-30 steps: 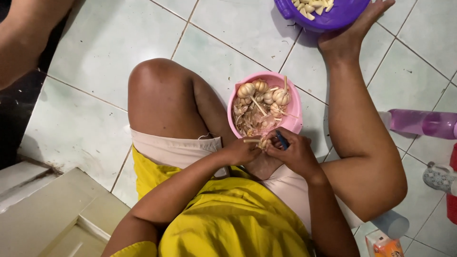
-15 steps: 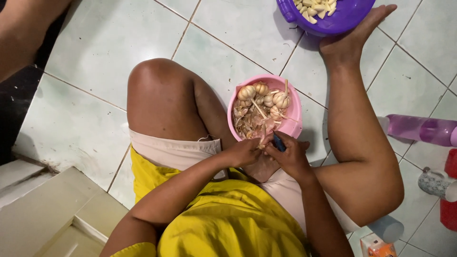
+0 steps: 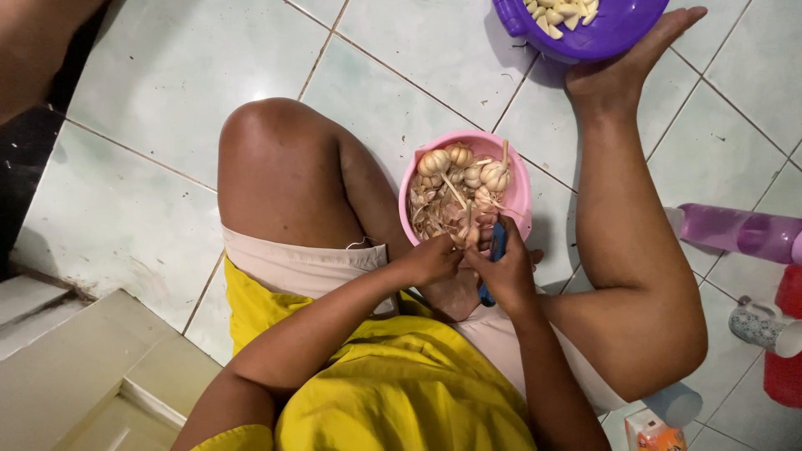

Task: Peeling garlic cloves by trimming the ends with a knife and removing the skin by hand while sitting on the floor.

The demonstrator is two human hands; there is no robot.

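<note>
Papery white garlic (image 3: 462, 232) pinched between left hand (image 3: 434, 259) fingers, just below the pink plastic bowl (image 3: 518, 196) rim; right hand (image 3: 505, 271) wrapped tight around a blue-handled knife (image 3: 498, 242). Peeling step, seemingly. Next: gentle blade work under thin, brittle skin. Smooth cloves beyond, in purple bowl (image 3: 601, 38).
</note>
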